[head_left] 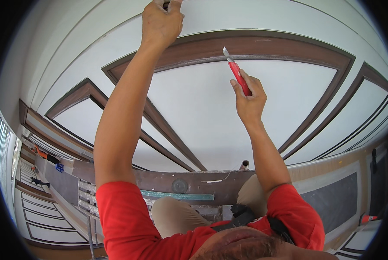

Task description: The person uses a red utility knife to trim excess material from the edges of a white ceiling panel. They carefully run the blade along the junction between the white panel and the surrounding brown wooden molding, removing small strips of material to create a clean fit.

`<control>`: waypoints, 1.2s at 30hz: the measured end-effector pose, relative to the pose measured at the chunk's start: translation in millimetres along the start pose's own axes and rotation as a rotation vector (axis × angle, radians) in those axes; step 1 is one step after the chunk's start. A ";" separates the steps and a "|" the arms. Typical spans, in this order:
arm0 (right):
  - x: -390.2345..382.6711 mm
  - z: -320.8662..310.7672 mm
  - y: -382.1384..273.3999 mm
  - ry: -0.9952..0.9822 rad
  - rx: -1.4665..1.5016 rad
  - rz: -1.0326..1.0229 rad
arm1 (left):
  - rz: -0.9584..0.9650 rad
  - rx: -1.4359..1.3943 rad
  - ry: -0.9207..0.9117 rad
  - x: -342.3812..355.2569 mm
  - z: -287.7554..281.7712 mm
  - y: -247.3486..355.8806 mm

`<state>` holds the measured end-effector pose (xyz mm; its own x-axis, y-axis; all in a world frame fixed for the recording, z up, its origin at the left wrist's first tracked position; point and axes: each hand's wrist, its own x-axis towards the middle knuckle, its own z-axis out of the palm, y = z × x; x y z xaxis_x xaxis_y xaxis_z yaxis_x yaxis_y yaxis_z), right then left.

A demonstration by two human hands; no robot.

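Observation:
My right hand is closed round the red handle of a utility knife. Its blade is out and points up, in front of the brown moulding that frames a white wall panel. My left arm reaches high, and my left hand is closed near the upper edge of the view, against the white wall above the moulding. Something small and dark shows between its fingers, too cut off to name. Pale dust marks the fingers of both hands.
Below me lies a worn platform with slats, and a teal strip rests across it. A short upright pipe stands by the wall. More brown-framed panels flank the middle one. Far below at left is a blue stool-like object.

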<state>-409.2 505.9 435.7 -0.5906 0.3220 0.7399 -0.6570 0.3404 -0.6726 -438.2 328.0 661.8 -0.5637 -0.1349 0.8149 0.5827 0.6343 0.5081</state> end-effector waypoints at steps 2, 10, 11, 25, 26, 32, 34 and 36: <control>2.8 -4.5 -2.0 0.020 -0.015 -0.001 | 0.016 0.000 -0.003 -5.6 -2.4 5.5; 8.2 -10.8 -8.5 0.044 -0.016 0.031 | -0.066 0.025 -0.269 -13.9 -19.3 2.9; 9.8 -13.0 -10.0 0.045 -0.008 0.045 | -0.052 0.053 -0.350 -13.9 -20.5 -2.7; 108.4 -53.4 -47.4 -0.167 -0.277 -0.496 | -0.245 -0.351 -0.391 -139.0 -32.1 4.7; 116.8 -57.2 -55.8 -0.199 -0.330 -0.522 | -0.265 -0.408 -0.347 -151.3 -31.1 -2.0; 163.1 -66.3 -79.6 -0.310 -0.745 -0.615 | -0.303 -0.467 -0.094 -173.0 -41.8 -33.1; 178.7 -68.7 -79.9 -0.294 -0.830 -0.689 | -0.306 -0.452 -0.060 -169.2 -47.9 -38.1; 189.1 -71.2 -84.9 -0.305 -0.956 -0.707 | -0.297 -0.403 -0.051 -166.2 -55.7 -47.1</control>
<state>-431.9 600.8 632.0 -0.4132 -0.3726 0.8310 -0.3451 0.9085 0.2357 -339.3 278.1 518.0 -0.7615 -0.2218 0.6090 0.5667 0.2281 0.7917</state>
